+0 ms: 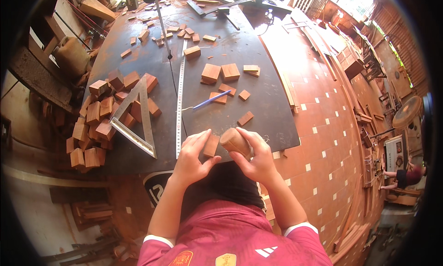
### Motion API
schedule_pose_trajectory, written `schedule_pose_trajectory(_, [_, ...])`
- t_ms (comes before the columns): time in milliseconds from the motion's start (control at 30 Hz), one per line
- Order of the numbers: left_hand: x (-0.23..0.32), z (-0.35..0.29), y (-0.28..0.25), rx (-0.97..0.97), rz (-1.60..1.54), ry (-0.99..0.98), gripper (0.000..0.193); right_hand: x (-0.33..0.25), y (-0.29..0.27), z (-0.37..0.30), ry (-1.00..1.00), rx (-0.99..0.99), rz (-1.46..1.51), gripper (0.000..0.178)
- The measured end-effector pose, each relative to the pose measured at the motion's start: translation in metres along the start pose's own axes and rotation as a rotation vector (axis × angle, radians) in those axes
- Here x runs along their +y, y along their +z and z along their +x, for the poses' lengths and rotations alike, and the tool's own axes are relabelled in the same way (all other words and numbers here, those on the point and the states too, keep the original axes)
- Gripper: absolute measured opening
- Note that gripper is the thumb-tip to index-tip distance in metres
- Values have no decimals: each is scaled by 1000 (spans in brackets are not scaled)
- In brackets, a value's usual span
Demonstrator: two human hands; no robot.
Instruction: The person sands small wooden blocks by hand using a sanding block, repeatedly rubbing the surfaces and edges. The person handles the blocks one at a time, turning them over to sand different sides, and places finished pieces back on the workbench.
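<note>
At the table's near edge, my left hand (pixel 196 153) holds a small rectangular wooden block (pixel 211 146) between fingers and thumb. Beside it, my right hand (pixel 256 156) grips a rounded, cylinder-like wooden piece (pixel 234 141), its flat end turned up toward the left. The two pieces are close together. Just beyond them lie a small wood offcut (pixel 245 118) and a blue pen (pixel 206 100) resting across another flat wooden piece (pixel 218 98). Left of my hands, a white measuring strip (pixel 180 100) runs away along the dark table (pixel 272 123).
A pile of wooden blocks (pixel 93 113) covers the table's left side, with a metal triangle square (pixel 146 118) leaning on it. A thin upright blade (pixel 163 28) meets the table farther back. Two larger blocks (pixel 230 72) and several offcuts lie beyond. Someone (pixel 410 176) is far right.
</note>
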State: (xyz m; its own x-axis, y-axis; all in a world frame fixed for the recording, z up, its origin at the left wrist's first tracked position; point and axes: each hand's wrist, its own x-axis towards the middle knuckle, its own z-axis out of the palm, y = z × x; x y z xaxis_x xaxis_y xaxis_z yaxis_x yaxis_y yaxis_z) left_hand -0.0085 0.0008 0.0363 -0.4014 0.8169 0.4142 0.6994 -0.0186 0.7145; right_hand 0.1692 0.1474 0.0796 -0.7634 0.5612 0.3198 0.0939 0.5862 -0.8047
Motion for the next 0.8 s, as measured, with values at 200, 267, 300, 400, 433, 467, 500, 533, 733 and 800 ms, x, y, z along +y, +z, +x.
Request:
schedule_pose_trajectory(200, [-9,2,-1,-64,-66,-30,72,-1,13,5,-163,-80,-74,66])
schedule_pose_trajectory(267, [-11,1,1,-64,-29,-21,70,-9,6,-5,-249,-156,-110,68])
schedule_pose_trajectory(300, [-13,1,2,-64,-10,-16,70,-8,6,-4,-256,-163,-109,69])
schedule_pose_trajectory(400, [-7,3,-1,-57,-38,-15,65,-4,6,3,-274,-163,-149,69])
schedule_pose_trajectory(433, [-5,4,-2,-53,-43,-9,65,-1,8,9,-258,-136,-137,69])
schedule_pose_trajectory(467, [-4,4,-3,-59,-41,-15,65,3,11,15,-242,-109,-126,69])
schedule_pose_trajectory(500, [-2,4,-2,-65,-40,-20,65,5,13,17,-226,-81,-114,69])
schedule_pose_trajectory(533, [-1,4,-3,-68,-36,-28,65,1,13,14,-250,-86,-176,70])
schedule_pose_trajectory(733, [-12,1,2,-48,5,1,66,-1,9,2,-305,-126,-162,71])
schedule_pose_trajectory(800, [-6,4,0,-56,-27,1,64,10,11,11,-281,-68,-175,71])
